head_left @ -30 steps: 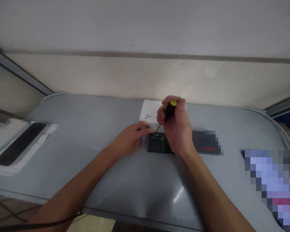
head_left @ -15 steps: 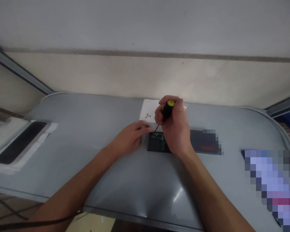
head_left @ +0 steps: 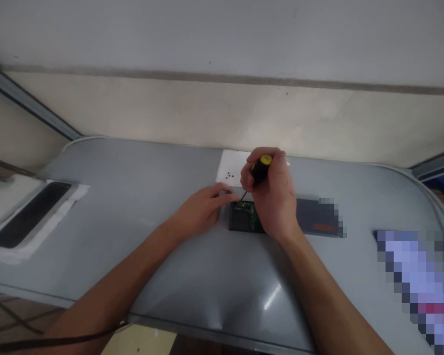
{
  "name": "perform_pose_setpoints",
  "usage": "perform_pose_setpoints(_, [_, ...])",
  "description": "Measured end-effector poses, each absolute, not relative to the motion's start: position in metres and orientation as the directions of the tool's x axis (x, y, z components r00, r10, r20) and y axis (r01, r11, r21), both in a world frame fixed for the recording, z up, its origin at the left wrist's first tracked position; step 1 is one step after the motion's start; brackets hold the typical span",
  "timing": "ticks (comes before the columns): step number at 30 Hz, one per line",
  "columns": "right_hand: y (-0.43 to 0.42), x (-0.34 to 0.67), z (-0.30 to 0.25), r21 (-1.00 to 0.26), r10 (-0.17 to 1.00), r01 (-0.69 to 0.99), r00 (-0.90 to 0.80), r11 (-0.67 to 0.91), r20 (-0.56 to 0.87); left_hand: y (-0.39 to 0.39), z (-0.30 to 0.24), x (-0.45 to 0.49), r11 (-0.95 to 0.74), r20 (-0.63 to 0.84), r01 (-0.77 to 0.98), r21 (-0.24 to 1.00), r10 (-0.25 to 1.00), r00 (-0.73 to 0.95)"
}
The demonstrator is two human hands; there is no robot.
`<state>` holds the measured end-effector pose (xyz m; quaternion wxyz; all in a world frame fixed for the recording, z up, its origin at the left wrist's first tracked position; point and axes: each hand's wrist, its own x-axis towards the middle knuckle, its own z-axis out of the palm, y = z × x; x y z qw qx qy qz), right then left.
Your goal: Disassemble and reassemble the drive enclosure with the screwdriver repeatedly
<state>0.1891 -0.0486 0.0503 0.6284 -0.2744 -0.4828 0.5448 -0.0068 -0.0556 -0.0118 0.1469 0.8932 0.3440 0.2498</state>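
1. Right grip (head_left: 274, 199) was clamped around a black-handled, yellow-capped screwdriver (head_left: 261, 166), which tilted so that its thin shaft slanted down and left to the far left corner of a small black rectangular case with an exposed green circuit board (head_left: 241, 217).
2. Left grip (head_left: 202, 209) lay palm-down on the smooth grey counter (head_left: 133, 197), fingers loosely apart and resting flat, the fingertips against the case's far left corner.
3. The case sat flat at mid-counter between the two hands, its right part hidden under the right grip.
4. A white sheet of paper (head_left: 231, 162) lay just behind the case, carrying a few tiny black screws (head_left: 228, 174).
5. A dark flat rectangular panel with an orange mark (head_left: 314, 219) lay just right of the case.
6. A long black slab on white wrapping (head_left: 29, 214) rested well apart at the counter's left end.
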Motion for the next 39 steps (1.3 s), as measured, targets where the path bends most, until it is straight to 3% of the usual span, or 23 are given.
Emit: perform_pose_setpoints(39, [-0.0437,0.1895,0.0485,-0.869,0.957,-0.426,-0.026,0.252,0.290,-0.0567,-0.0088,-0.0064,-0.690,0.281,0.571,0.445,0.713,0.642])
